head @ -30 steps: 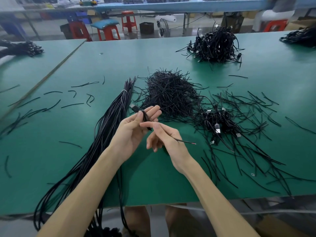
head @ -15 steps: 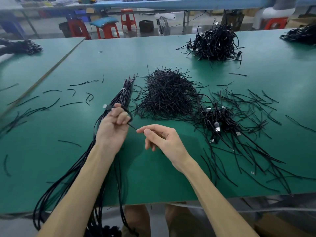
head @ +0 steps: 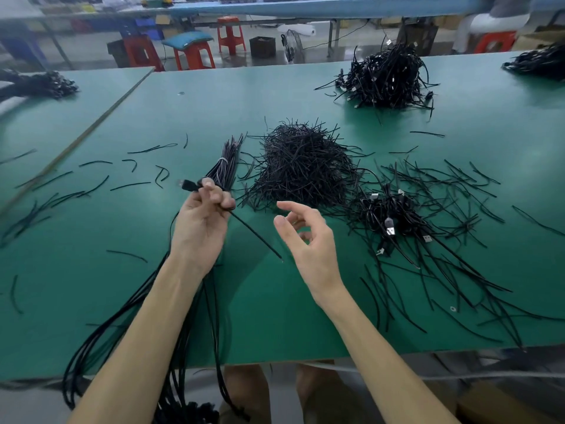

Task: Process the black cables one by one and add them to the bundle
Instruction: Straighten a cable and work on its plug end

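While left hand [head: 198, 221] grips cable [head: 255, 235] | right hand [head: 308, 240] loose | bundle [head: 224, 166] overhangs table [head: 275, 316]

Both bare forearms reach up from the bottom edge of the frame, the left from the lower left and the right from the lower right, and converge towards the centre. The left hand [head: 200, 221], just left of centre, has its fingers curled tight round a black cable [head: 256, 237]. The right hand [head: 308, 243] hovers beside it at centre, apart from it and empty, with thumb and forefinger stretched up and left and the other fingers loosely bent.
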`<act>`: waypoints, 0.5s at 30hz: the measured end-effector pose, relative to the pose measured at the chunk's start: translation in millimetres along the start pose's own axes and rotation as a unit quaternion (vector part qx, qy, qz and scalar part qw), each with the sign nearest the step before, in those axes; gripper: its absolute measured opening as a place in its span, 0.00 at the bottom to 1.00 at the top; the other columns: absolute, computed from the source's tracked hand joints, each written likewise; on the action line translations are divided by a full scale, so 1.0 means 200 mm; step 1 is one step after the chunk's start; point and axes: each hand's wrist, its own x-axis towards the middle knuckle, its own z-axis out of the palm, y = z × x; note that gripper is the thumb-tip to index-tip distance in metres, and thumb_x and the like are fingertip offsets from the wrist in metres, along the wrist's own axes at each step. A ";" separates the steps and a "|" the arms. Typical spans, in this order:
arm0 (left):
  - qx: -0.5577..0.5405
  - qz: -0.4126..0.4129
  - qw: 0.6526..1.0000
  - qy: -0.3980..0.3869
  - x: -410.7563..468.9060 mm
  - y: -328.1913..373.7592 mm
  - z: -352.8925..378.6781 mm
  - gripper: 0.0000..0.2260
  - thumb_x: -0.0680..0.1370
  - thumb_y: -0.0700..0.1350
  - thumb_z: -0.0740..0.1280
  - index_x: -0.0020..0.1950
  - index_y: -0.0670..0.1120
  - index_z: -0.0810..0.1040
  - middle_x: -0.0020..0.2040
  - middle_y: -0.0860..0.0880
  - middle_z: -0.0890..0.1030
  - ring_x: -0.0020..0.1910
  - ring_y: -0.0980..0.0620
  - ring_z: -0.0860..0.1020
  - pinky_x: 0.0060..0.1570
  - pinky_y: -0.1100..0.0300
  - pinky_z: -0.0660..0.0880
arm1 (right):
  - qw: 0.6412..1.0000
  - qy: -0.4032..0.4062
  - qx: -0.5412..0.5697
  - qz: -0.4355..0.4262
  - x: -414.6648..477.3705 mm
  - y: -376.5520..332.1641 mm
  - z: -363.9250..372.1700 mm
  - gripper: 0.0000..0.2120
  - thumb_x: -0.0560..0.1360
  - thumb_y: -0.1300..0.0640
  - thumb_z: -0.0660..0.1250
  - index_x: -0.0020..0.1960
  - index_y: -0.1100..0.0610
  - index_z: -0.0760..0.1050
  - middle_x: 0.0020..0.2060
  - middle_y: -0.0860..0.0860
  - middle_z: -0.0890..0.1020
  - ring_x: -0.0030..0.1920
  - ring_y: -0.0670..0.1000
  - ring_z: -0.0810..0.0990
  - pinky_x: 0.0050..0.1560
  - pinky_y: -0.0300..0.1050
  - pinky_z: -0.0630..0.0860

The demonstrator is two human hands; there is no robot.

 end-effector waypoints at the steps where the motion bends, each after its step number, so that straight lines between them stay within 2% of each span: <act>1: 0.029 0.003 0.999 -0.023 0.00 -0.01 0.01 0.18 0.87 0.33 0.50 0.46 0.47 0.73 0.35 0.54 0.74 0.40 0.55 0.78 0.53 0.62 0.75 | 0.999 0.015 -0.034 -0.020 0.00 0.00 0.00 0.10 0.79 0.50 0.72 0.60 0.44 0.80 0.48 0.43 0.79 0.54 0.47 0.75 0.53 0.44 0.73; 4: 0.130 0.013 0.988 -0.086 -0.03 -0.04 0.04 0.10 0.86 0.39 0.53 0.49 0.44 0.71 0.36 0.54 0.77 0.53 0.51 0.82 0.64 0.57 0.74 | 0.987 0.039 -0.132 -0.085 -0.02 0.00 0.00 0.16 0.77 0.49 0.72 0.65 0.46 0.78 0.53 0.42 0.77 0.62 0.47 0.71 0.63 0.43 0.70; 6: 0.149 -0.011 0.979 -0.142 -0.05 -0.05 0.06 0.10 0.85 0.39 0.52 0.49 0.43 0.72 0.37 0.53 0.78 0.57 0.49 0.82 0.65 0.56 0.73 | 0.977 0.017 -0.184 -0.106 -0.02 0.01 0.02 0.23 0.77 0.47 0.73 0.70 0.49 0.74 0.59 0.42 0.76 0.66 0.45 0.69 0.68 0.42 0.68; 8: 0.148 -0.065 0.962 -0.222 -0.08 -0.05 0.08 0.12 0.85 0.39 0.53 0.49 0.42 0.74 0.38 0.51 0.80 0.56 0.48 0.82 0.63 0.56 0.74 | 0.978 -0.024 -0.184 -0.095 -0.02 0.01 0.03 0.30 0.76 0.47 0.74 0.75 0.50 0.69 0.64 0.42 0.74 0.69 0.43 0.67 0.70 0.38 0.66; 11: 0.154 -0.140 0.934 -0.291 -0.10 -0.06 0.10 0.11 0.83 0.42 0.59 0.47 0.43 0.79 0.42 0.47 0.82 0.52 0.47 0.82 0.61 0.55 0.75 | 0.991 -0.075 -0.102 -0.048 -0.01 0.03 0.03 0.32 0.76 0.53 0.75 0.76 0.49 0.67 0.65 0.42 0.78 0.67 0.41 0.74 0.67 0.37 0.71; 13: 0.158 -0.154 0.938 -0.268 -0.10 -0.07 0.10 0.10 0.81 0.43 0.62 0.47 0.41 0.80 0.45 0.41 0.82 0.51 0.45 0.82 0.59 0.54 0.77 | 0.994 -0.088 -0.065 -0.029 -0.01 0.04 0.02 0.27 0.75 0.56 0.76 0.72 0.48 0.72 0.59 0.40 0.82 0.61 0.39 0.79 0.62 0.33 0.73; 15: 0.164 -0.147 0.947 -0.234 -0.10 -0.08 0.08 0.09 0.82 0.42 0.63 0.50 0.40 0.81 0.47 0.38 0.84 0.51 0.43 0.84 0.55 0.55 0.80 | 0.996 -0.072 -0.045 -0.022 -0.01 0.03 0.02 0.24 0.74 0.58 0.76 0.67 0.43 0.75 0.53 0.35 0.84 0.57 0.37 0.81 0.56 0.29 0.74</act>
